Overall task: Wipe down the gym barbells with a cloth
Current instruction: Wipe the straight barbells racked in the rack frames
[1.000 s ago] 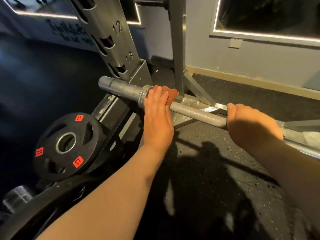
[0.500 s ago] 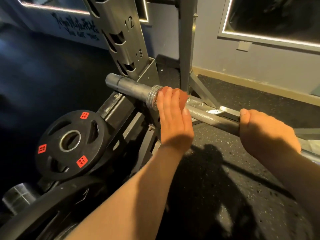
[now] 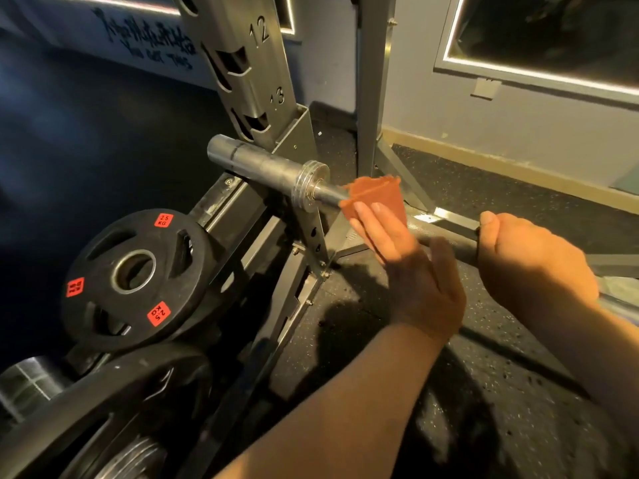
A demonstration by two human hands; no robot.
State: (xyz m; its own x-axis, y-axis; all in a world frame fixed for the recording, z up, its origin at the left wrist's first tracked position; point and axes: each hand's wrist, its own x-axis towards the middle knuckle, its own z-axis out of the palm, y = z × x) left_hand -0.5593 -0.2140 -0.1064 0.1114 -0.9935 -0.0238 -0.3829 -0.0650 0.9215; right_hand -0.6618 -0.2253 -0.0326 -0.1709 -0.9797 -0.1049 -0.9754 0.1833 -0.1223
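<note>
A steel barbell lies across the rack, its sleeve [image 3: 262, 164] pointing left and its knurled shaft [image 3: 446, 238] running right. An orange cloth [image 3: 375, 198] drapes over the shaft just right of the collar [image 3: 309, 183]. My left hand [image 3: 415, 278] presses the cloth against the bar with straight fingers, the thumb spread out to the side. My right hand [image 3: 529, 261] grips the shaft farther right, its fingers wrapped round the bar. The far right of the bar is hidden behind my right forearm.
A numbered rack upright [image 3: 249, 63] rises behind the sleeve, with a second post [image 3: 373, 81] beside it. Black weight plates [image 3: 135, 274] with red labels hang at lower left. Speckled rubber floor [image 3: 484, 392] spreads below, ending at the grey wall's baseboard [image 3: 518, 171].
My left hand has slid with the cloth a little to the right, away from the collar, and has rolled so the thumb shows. My right hand keeps its grip.
</note>
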